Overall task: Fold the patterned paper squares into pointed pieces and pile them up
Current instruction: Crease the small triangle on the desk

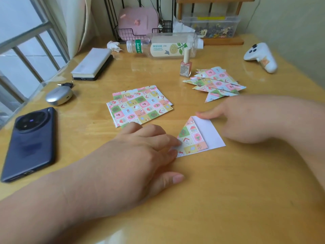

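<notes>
Flat on the wooden table (219, 199), between the two hands: one half-folded paper square (192, 136), patterned flap turned over into a triangle on the left, white underside bare on the right. On its lower left corner, the bent fingertips (175, 143) of the left hand (140, 150), pressing down rather than pinching; thumb out on the wood below, apart from the paper. At its top point, the straight forefinger (202, 114) of the right hand (246, 120), tip down on the fold; other fingers of that hand too blurred to tell. Right forearm across the right side of the table.

Just beyond the left hand: a fanned stack of unfolded squares (140, 106), pattern up, near corner hidden behind the knuckles. Beyond the right hand, near but apart: the pile of pointed pieces (218, 83), overlapping. Beside that pile, upright, a pink nail polish bottle (186, 67); behind it, on its side, a clear plastic bottle (167, 45). Far right, a white controller (262, 57). Left, close to the table's edge by the window, a dark phone (29, 140) face down; beyond it a silver case (59, 97).

Plain wood in front of the paper down to the near edge, and a strip of it between stack and pile.
</notes>
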The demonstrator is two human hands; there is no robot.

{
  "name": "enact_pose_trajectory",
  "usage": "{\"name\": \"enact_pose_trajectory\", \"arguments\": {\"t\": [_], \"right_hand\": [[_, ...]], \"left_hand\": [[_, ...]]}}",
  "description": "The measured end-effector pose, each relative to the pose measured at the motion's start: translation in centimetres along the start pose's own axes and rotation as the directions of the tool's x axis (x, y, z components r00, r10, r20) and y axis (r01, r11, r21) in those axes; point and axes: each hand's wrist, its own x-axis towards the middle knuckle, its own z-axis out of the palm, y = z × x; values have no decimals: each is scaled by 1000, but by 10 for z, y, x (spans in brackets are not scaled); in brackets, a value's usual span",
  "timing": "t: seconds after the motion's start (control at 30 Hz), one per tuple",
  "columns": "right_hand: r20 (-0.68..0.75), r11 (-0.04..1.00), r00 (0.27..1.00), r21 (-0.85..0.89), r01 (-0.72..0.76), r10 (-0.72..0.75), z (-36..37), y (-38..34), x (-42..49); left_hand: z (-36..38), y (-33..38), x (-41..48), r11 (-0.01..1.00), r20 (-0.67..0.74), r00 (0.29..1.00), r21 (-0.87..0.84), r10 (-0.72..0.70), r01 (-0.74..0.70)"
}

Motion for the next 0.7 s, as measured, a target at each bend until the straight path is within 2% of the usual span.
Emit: {"name": "enact_pose_trajectory", "arguments": {"t": [0.07, 0.1, 0.17, 0.23, 0.27, 0.33, 0.4, 0.53, 0.7], "right_hand": [[-2, 998, 998, -21, -57, 57, -4, -4, -7], [-50, 998, 996, 10, -69, 70, -6, -7, -10], [-230, 999, 972, 2, -53, 53, -1, -6, -5], [-376, 998, 926, 50, 33, -12, 1, -4, -4], [-362, 991, 929, 72, 110, -77, 0, -6, -7], [-119, 968, 971, 116, 221, -207, 2, -12, -13], [69, 966, 966, 86, 242, -248, 4, -17, -17], [77, 973, 977, 134, 187, -198, 5, -9, -8], [43, 969, 993, 225, 99, -111, 5, 4, 9]], "left_hand": [[1, -2, 0, 1000, 3, 1000, 3, 10, -10], [2, -2, 1, 1000, 3, 1000, 9, 10, -10], [3, 0, 2, 1000, -24, 1000, 15, 2, -1], [5, 3, 3, 1000, -70, 997, 22, -15, 17], [5, 4, 4, 999, -84, 996, 26, -22, 24], [5, 7, 5, 999, -97, 995, 27, -25, 27], [6, 5, 5, 1000, -77, 997, 24, -18, 20], [9, -1, 4, 999, 19, 999, 5, -51, 51], [10, -4, 4, 999, 14, 999, 14, -40, 40]]}}
